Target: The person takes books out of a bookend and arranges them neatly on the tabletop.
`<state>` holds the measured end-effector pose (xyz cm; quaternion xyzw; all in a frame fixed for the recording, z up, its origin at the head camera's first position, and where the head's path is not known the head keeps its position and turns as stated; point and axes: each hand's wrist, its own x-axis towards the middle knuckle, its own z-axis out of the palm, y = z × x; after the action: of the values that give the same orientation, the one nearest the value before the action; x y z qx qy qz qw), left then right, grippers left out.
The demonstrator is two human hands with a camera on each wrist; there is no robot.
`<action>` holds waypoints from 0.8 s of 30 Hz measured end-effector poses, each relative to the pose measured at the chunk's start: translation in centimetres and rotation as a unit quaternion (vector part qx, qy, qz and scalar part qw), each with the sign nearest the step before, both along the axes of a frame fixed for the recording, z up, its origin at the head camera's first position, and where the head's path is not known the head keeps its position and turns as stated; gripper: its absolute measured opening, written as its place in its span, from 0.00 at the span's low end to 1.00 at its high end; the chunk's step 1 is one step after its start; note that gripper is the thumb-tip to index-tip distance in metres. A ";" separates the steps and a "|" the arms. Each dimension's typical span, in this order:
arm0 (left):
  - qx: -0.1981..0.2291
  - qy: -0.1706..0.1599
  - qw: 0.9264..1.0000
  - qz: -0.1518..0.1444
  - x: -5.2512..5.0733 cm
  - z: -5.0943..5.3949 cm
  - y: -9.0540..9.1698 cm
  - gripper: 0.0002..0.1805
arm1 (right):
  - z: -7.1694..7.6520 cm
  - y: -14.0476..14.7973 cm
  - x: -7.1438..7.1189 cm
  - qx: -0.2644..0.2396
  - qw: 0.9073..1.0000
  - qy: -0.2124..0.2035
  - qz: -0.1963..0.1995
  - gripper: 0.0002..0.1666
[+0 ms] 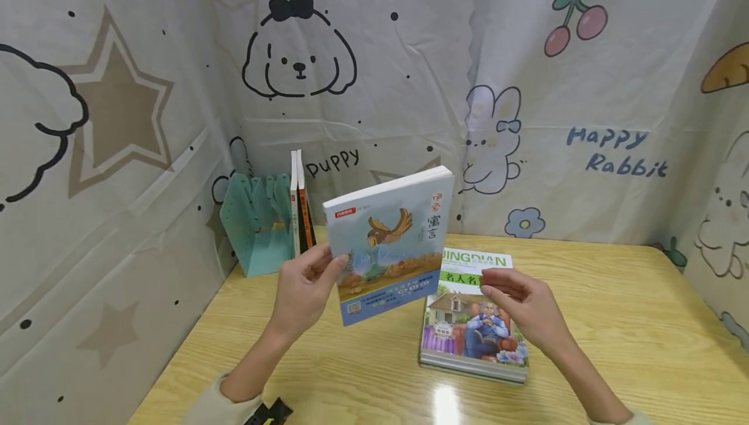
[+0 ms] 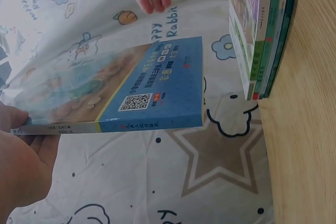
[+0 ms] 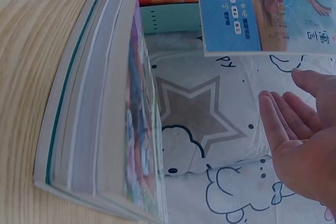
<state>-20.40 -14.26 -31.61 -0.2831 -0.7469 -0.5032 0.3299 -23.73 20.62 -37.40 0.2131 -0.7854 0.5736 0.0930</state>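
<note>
My left hand [image 1: 307, 292] grips a paperback book [image 1: 392, 243] by its spine side, thumb on the front cover. A flying bird and a blue band mark that cover; the book is raised and tilted above the table. In the left wrist view the book's blue lower end [image 2: 157, 87] and spine show. My right hand [image 1: 523, 308] hangs over a stack of books [image 1: 474, 327], fingers loosely bent, with nothing in it. In the right wrist view the right hand [image 3: 299, 129] is apart from both the raised book and the stack [image 3: 94, 103].
A teal bookend [image 1: 257, 230] stands at the back left of the wooden table [image 1: 614, 321], with two upright books [image 1: 297, 210] at its right side. Printed curtains [image 1: 374, 87] close off the back and sides.
</note>
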 end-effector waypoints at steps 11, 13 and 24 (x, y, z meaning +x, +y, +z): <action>-0.011 -0.038 0.995 -0.094 0.1 -0.1 1.6 0.14 | 0.7 -2.4 0.4 -0.041 0.999 0.013 0.033 0.22; -0.010 -0.043 0.993 -0.108 0.1 -0.2 1.9 0.13 | 0.7 -2.4 0.4 -0.045 0.998 0.014 0.042 0.21; -0.002 -0.062 0.988 -0.139 0.0 -0.2 2.6 0.15 | 0.4 -2.0 0.6 -0.059 0.997 0.051 0.013 0.13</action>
<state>-20.43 -11.68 -31.79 -0.3536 -0.7200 -0.5592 0.2094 -23.10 18.61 -36.98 0.2465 -0.7416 0.6085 0.1379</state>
